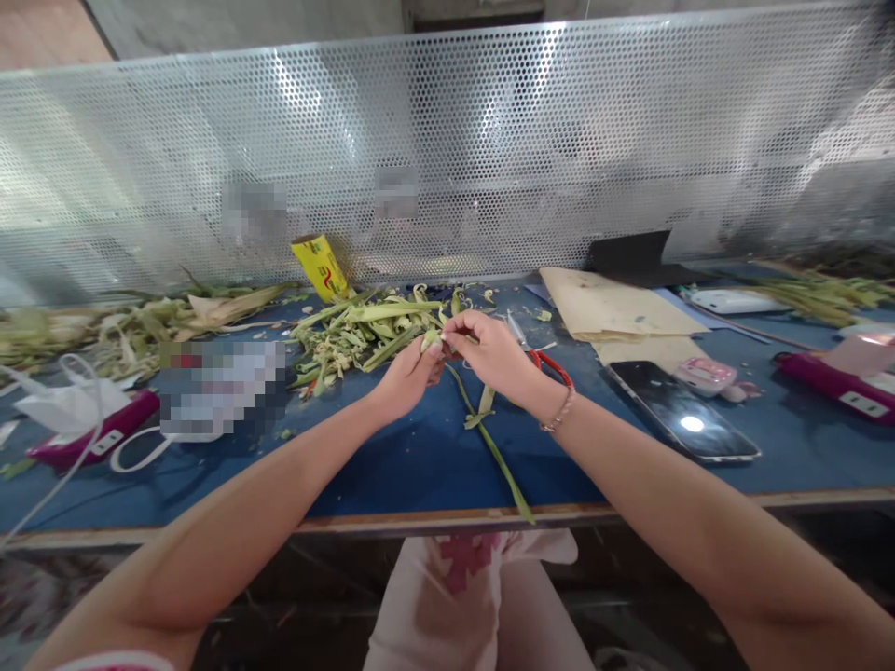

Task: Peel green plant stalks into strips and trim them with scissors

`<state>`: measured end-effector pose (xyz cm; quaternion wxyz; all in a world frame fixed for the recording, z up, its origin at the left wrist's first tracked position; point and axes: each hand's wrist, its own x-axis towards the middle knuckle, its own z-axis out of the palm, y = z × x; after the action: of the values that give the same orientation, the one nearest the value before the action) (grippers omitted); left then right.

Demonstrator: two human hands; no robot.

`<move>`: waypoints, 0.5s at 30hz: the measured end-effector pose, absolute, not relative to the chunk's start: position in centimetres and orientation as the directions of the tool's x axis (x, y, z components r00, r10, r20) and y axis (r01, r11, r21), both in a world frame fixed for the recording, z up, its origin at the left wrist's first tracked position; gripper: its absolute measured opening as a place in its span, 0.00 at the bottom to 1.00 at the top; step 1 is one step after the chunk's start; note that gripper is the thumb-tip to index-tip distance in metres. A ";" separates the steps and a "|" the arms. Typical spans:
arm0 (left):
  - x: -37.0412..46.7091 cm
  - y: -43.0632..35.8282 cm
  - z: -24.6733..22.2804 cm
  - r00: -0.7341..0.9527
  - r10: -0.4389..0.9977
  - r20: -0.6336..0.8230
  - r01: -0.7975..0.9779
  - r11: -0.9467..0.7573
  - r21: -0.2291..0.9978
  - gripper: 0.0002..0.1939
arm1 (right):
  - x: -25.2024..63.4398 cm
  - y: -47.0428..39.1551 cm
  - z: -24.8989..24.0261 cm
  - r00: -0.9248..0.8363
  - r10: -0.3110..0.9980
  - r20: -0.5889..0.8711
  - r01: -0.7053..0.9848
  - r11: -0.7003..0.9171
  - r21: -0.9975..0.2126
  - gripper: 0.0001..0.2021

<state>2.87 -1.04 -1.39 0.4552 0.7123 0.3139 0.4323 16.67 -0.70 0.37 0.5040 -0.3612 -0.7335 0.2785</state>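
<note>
Both hands meet above the blue table, in front of a heap of green plant pieces. My left hand is closed on a small pale green plant piece. Against that piece, my right hand pinches with thumb and forefinger; whether it grips the same piece or a bit of it is too small to tell. A long green stem lies below the hands, its tip at the table's front edge. Red-handled scissors lie partly hidden behind my right hand.
A yellow tube stands tilted behind the heap. To the right are brown paper, a phone and a pink case. Purple power strips lie at both sides. A perforated metal panel rises behind the table.
</note>
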 end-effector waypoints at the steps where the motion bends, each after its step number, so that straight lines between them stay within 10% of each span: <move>1: 2.9 -1.0 -1.4 0.420 0.844 0.333 0.038 -0.383 0.923 0.18 | 16.6 -0.7 0.3 -0.221 0.806 0.549 0.262 0.591 -0.763 0.03; 15: 2.9 -0.8 -1.7 0.371 0.852 0.370 0.037 -0.412 0.911 0.18 | 15.9 0.0 -1.0 -0.179 0.846 0.502 0.054 0.518 -0.854 0.04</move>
<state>2.87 -0.77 -1.71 0.4403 0.7013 0.3168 0.4626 15.94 -0.04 -0.96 0.5478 -0.3322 -0.6774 0.3616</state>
